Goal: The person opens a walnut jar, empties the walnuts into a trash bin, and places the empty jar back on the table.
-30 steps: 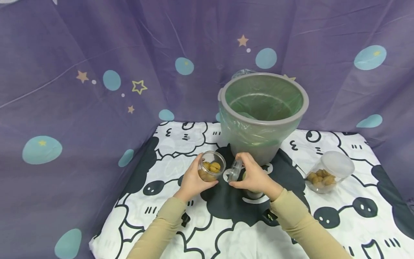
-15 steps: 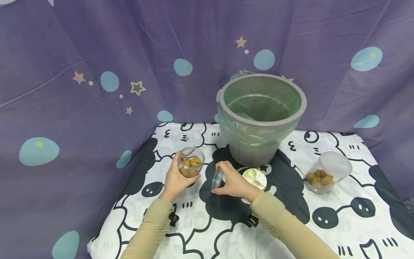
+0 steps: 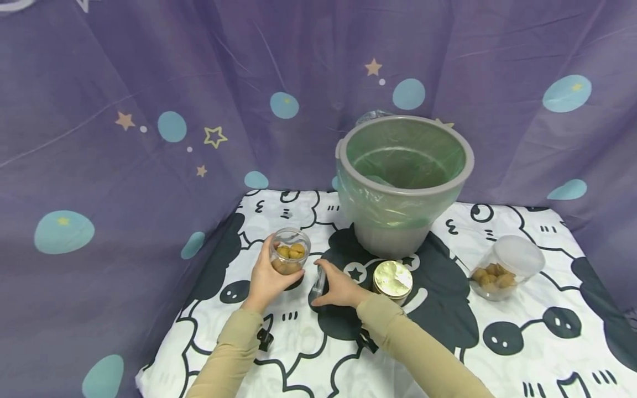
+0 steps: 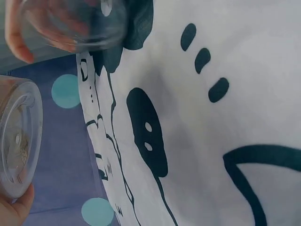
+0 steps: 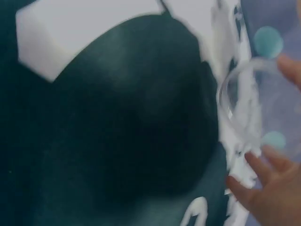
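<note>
- The left hand point(image 3: 269, 278) is curling round an open clear jar point(image 3: 287, 267), holding it with the mouth facing upward. Compared with one second ago, hand and jar are standing more to the left; during the last half second they are moving only little. Some brown nuts point(image 3: 296, 251) are lying inside.
- The right hand point(image 3: 340, 288) is pinching a clear lid point(image 3: 319, 283) on its edge, fingers and thumb gripping the rim. This hand is travelling left, so the lid is now standing near the jar, but it is not touching it. I am judging that the two are being brought together, while the jar is remaining uncovered.
- The gold-topped tin point(image 3: 392, 280) is showing fully on the cloth-covered counter point(image 3: 358, 381), because the right hand is no longer covering it.
- The lined bin point(image 3: 390, 240) is staying behind the tin.
- Far right, a second jar point(image 3: 520, 257) with nuts is keeping its place.
</note>
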`<state>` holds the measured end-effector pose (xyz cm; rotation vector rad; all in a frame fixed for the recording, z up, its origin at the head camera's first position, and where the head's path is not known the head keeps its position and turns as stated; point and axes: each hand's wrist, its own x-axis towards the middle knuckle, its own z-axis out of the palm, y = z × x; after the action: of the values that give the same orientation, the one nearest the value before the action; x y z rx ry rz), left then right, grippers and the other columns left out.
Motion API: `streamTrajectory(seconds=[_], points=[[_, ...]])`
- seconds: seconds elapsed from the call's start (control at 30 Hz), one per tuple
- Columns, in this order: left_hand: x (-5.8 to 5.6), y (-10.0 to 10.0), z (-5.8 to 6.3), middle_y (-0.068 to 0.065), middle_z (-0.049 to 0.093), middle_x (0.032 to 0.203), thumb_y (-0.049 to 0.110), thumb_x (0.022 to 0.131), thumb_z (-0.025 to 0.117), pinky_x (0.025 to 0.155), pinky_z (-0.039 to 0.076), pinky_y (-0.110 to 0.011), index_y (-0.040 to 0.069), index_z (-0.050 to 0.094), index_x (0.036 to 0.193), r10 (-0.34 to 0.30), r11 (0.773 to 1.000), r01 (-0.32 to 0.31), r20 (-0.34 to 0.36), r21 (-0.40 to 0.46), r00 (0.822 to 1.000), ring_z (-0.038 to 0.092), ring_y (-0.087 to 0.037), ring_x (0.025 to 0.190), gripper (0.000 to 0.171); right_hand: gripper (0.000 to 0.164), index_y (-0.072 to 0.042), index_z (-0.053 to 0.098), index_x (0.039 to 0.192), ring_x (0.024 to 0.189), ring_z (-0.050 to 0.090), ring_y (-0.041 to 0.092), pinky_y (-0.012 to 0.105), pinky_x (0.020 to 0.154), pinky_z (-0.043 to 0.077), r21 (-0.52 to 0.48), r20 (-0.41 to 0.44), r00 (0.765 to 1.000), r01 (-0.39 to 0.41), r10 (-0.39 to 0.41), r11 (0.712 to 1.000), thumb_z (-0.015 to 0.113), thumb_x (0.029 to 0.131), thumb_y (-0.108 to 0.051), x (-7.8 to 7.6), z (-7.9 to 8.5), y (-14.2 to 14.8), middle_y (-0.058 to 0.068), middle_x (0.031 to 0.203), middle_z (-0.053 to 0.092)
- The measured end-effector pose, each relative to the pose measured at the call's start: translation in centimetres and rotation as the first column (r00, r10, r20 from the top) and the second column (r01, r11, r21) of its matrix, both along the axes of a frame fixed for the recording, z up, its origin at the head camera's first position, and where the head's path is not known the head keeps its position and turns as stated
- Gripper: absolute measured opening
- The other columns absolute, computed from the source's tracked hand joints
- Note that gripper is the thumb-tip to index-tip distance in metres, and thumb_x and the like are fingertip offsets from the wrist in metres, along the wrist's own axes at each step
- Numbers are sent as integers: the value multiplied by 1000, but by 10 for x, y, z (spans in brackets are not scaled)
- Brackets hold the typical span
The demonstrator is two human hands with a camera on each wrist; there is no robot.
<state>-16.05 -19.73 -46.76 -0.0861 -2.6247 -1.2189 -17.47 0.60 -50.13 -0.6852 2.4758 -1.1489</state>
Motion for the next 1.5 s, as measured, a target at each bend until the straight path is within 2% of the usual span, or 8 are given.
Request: streamTrajectory(seconds=[0.13, 0.3, 0.5, 0.67, 0.93, 1.3, 1.5], points=[[1, -1, 0, -16, 46, 137, 32, 64, 88, 98, 43, -54, 20, 19, 150, 2, 1000, -2, 1, -2, 1000, 49, -36, 122, 111, 95, -13, 24, 142, 128, 45, 33, 48, 103, 40, -16, 26, 1000, -14, 14, 1000, 84, 70, -22, -3, -10, 0, 19, 143, 39], [0, -2, -1, -19, 45, 137, 32, 63, 88, 97, 43, -55, 19, 20, 150, -10, 1000, 10, -22, 5, 1000, 50, -37, 122, 111, 99, -10, 22, 143, 127, 44, 37, 50, 102, 39, -34, -7, 1000, 5, -5, 999, 86, 67, -22, -5, -18, 4, 20, 142, 40], [1, -4, -3, -19, 47, 136, 30, 62, 89, 96, 44, -54, 19, 21, 149, -5, 1000, 5, -41, 0, 999, 51, -38, 120, 111, 100, -13, 29, 142, 124, 41, 40, 55, 102, 36, 103, -107, 994, 38, -27, 994, 88, 63, -24, -6, -27, 6, 16, 137, 46], [1, -3, -5, -18, 49, 134, 30, 62, 89, 96, 44, -53, 19, 22, 148, -4, 1000, 4, -30, -11, 1000, 52, -37, 119, 110, 100, -18, 31, 141, 122, 39, 43, 62, 97, 30, 215, -158, 987, 33, 1, 976, 89, 61, -27, -4, -29, 5, 19, 132, 49], [2, -3, -2, -18, 50, 133, 29, 61, 89, 96, 44, -53, 18, 23, 148, -1, 1000, 1, -34, -16, 999, 52, -38, 119, 109, 101, -21, 31, 143, 118, 41, 36, 56, 95, 33, 312, -199, 979, 13, 52, 950, 89, 60, -29, -3, -26, 1, 16, 125, 50], [1, -6, -5, -19, 49, 134, 30, 62, 89, 98, 43, -54, 19, 22, 148, 0, 1000, 0, -29, -12, 1000, 51, -37, 120, 110, 93, -21, 41, 138, 113, 43, 33, 54, 94, 34, 339, -217, 974, 8, 70, 941, 89, 59, -29, -1, -19, 0, 15, 121, 48], [2, -5, -5, -19, 48, 135, 31, 62, 89, 97, 43, -55, 21, 21, 149, 9, 1000, -9, -17, -2, 1000, 51, -38, 121, 110, 79, -20, 44, 137, 117, 41, 33, 56, 96, 31, 323, -202, 977, 2, 67, 946, 82, 69, -32, 1, -5, 2, 15, 126, 47]])
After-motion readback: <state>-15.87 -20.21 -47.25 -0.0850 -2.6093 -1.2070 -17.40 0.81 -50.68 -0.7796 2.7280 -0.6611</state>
